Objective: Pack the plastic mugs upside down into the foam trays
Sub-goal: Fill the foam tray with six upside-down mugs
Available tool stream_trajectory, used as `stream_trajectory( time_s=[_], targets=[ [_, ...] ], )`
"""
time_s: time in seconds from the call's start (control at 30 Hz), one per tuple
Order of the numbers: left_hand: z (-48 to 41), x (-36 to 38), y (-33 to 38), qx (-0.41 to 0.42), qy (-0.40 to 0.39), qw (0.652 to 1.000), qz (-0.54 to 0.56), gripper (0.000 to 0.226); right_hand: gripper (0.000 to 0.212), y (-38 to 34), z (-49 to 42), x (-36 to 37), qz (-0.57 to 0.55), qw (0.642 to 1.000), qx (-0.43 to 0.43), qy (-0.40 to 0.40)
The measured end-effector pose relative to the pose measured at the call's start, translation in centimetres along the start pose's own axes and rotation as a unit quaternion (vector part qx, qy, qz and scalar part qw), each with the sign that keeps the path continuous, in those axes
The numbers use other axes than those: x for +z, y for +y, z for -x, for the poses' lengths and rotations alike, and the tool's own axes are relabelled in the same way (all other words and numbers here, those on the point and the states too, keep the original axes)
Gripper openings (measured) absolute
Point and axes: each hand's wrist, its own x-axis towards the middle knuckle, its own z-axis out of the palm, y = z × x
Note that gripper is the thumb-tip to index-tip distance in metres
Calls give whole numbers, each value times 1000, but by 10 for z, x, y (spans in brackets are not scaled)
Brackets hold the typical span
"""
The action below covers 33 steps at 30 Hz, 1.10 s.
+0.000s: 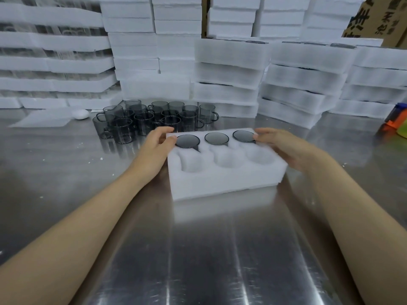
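a: surface and background?
b: a brushed steel table (pixel 198 249). stacks of white foam (pixel 229 78) line its far side, and a cardboard box (pixel 378 16) stands at far right.
a: location of the foam tray?
b: the foam tray (pixel 224 179) lies at the table's centre, between both hands. it has six cavities in two rows.
a: contents?
b: three dark mugs sit upside down, bases up, in the far row: left mug (pixel 187 141), middle mug (pixel 216 138), right mug (pixel 244 136). the three near cavities are unfilled.
a: hand state?
b: the left hand (pixel 157 148) grips the tray's far left corner, thumb on top beside the left mug, fingers curled over the far edge. the right hand (pixel 284 148) holds the tray's right end, fingers curled, with the fingertips at the right mug's base.
a: other stock?
b: loose mugs (pixel 149 119) stand upright in a cluster, far and left of the tray.
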Motion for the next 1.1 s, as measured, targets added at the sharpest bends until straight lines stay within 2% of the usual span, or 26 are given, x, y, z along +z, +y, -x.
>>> stream_trajectory(
  time_s=[0.1,0.2,0.27,0.3,0.4,0.43,0.5,0.57,0.6,0.67,0.7,0.77,0.8,0.87,0.9,1.0,1.1],
  targets=[
    [-1,-3,-1,2,70,994,-83,29,25,-4,6,5,72,997,16,6],
    [-3,-9,-5,-13,94,994,-56,33,24,-7,10,13,84,996,-23,4],
    [-5,-13,-8,-17,109,994,-23,21,25,-7,10,22,60,996,-56,21],
    [-6,-16,-10,-11,107,994,-33,16,25,-7,10,26,55,995,-70,32],
    [-11,-19,-15,47,75,984,-153,11,24,-7,13,25,87,993,-73,37],
    [-12,-18,-16,61,63,983,-162,12,24,-9,13,21,97,993,-66,33],
    [-15,-15,-15,61,36,986,-148,28,30,-12,13,16,117,990,-69,37],
    [-18,-13,-15,50,16,983,-173,40,35,-18,15,16,193,970,-132,72],
    [-19,-13,-15,50,7,976,-212,41,29,-25,19,20,227,951,-192,83],
    [-20,-14,-13,55,-15,956,-286,45,9,-38,33,31,232,924,-301,45],
    [-20,-15,-10,56,-33,954,-292,50,7,-44,42,38,231,917,-324,-4],
    [-21,-15,-9,60,-47,960,-270,53,18,-52,57,52,283,900,-309,-117],
    [-23,-14,-10,69,-45,961,-266,45,26,-52,61,58,335,882,-293,-155],
    [-26,-13,-12,81,-18,954,-287,19,35,-49,63,67,414,850,-272,-177],
    [-26,-13,-12,84,-8,952,-295,13,35,-48,62,69,423,849,-266,-173],
    [-25,-12,-16,140,-5,932,-333,19,28,-48,60,63,417,856,-244,-184],
    [-22,-12,-15,201,8,913,-355,13,21,-49,59,51,418,860,-209,-205]
  ],
)
